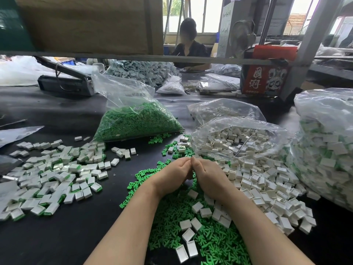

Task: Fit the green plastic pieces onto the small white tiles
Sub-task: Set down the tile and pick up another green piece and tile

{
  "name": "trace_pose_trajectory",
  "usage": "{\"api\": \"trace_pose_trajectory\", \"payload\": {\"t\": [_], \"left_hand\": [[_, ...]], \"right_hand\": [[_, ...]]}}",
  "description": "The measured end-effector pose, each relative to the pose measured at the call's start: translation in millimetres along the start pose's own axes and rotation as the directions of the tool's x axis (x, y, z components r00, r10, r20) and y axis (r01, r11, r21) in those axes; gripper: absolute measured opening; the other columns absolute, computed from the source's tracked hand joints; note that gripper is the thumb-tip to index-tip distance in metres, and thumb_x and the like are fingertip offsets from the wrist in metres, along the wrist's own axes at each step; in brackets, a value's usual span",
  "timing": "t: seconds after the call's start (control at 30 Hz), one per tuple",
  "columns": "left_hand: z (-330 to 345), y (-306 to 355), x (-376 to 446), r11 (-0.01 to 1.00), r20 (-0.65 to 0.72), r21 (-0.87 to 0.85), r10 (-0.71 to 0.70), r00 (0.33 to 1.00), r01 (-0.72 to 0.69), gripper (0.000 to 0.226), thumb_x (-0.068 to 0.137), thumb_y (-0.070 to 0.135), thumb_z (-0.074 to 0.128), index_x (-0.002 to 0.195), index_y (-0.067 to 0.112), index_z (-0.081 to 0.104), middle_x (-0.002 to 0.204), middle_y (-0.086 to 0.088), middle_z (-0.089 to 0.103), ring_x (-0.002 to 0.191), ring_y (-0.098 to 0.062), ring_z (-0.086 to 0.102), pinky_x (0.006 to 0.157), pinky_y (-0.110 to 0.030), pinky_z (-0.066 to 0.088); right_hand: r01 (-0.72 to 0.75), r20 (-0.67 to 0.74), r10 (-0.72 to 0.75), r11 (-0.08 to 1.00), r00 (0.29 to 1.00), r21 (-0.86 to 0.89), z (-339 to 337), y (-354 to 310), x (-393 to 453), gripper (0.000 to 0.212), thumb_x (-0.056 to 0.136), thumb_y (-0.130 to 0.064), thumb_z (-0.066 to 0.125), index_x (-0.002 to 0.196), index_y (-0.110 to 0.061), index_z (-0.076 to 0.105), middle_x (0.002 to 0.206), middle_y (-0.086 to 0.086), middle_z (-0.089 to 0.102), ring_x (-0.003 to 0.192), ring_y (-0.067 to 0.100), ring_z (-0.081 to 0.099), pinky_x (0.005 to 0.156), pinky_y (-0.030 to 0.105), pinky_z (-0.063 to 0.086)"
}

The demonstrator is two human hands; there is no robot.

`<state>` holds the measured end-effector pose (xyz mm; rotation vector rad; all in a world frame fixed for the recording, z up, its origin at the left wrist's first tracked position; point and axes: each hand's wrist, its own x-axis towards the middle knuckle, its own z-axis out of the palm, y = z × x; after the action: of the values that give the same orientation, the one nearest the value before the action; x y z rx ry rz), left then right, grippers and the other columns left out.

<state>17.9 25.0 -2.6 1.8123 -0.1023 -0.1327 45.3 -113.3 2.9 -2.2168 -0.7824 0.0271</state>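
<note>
Your left hand [174, 175] and right hand [207, 176] met at centre over the black table [66, 236], fingertips touching each other, fingers curled inward; whatever sat between them was hidden, so can't tell if either pinched a piece. Loose green pieces [215, 243] lay spread under and in front of your wrists, w/ a few white tiles [263, 180] mixed in, the main tile heap just right of your right hand, spilling from an open clear bag [236, 136]. Finished tiles w/ green backs [51, 180] lay in a pile well left. A bag of green pieces [137, 121] sat behind, another person [189, 44] at the far bench.
</note>
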Motion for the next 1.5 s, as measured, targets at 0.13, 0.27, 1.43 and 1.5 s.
{"api": "trace_pose_trajectory", "payload": {"t": [0.13, 0.27, 1.43, 1.5], "left_hand": [[1, -2, 1, 1.000, 0.005, 0.001, 0.009, 1.000, -0.009, 0.034, 0.089, 0.045, 0.038, 0.103, 0.029, 0.064, 0.099, 0.005, 0.069, 0.085, -0.012, 0.061, 0.077, -0.029, 0.052], [1, -4, 3, 1.000, 0.007, -0.006, 0.013, 1.000, -0.013, 0.032, 0.091, 0.045, 0.038, 0.102, 0.028, 0.064, 0.091, 0.003, 0.066, 0.075, -0.011, 0.055, 0.069, -0.027, 0.049], [8, 33, -9, 0.944, -0.387, -0.006, 0.303, 0.871, -0.331, 0.008, 0.091, 0.008, 0.064, 0.088, 0.014, 0.068, 0.056, 0.003, 0.061, 0.048, -0.009, 0.055, 0.050, -0.023, 0.046], [8, 32, -9, 0.945, -0.388, -0.015, 0.295, 0.873, -0.325, 0.007, 0.090, 0.007, 0.063, 0.088, 0.012, 0.068, 0.054, 0.004, 0.061, 0.047, -0.009, 0.054, 0.048, -0.021, 0.044]], "right_hand": [[-0.016, -0.021, 0.015, 1.000, 1.000, -0.016, 3, 5, 0, 0.049, 0.103, -0.041, 0.022, 0.076, -0.024, 0.059, 0.081, 0.002, 0.066, 0.079, 0.018, 0.059, 0.077, 0.039, 0.048], [-0.023, -0.045, 0.023, 1.000, 0.999, -0.019, 5, 6, 0, 0.044, 0.105, -0.037, 0.026, 0.076, -0.027, 0.057, 0.081, -0.002, 0.065, 0.079, 0.015, 0.059, 0.075, 0.036, 0.048], [-0.041, 0.031, 0.028, 0.632, 0.999, 0.774, -14, -7, 0, 0.055, 0.096, -0.049, 0.037, 0.109, -0.003, 0.064, 0.069, 0.005, 0.065, 0.057, 0.004, 0.053, 0.051, 0.013, 0.041], [-0.037, 0.031, 0.020, 0.632, 0.999, 0.774, -13, -6, 0, 0.055, 0.096, -0.047, 0.036, 0.112, -0.001, 0.062, 0.068, 0.004, 0.064, 0.058, 0.006, 0.052, 0.052, 0.013, 0.040]]}}
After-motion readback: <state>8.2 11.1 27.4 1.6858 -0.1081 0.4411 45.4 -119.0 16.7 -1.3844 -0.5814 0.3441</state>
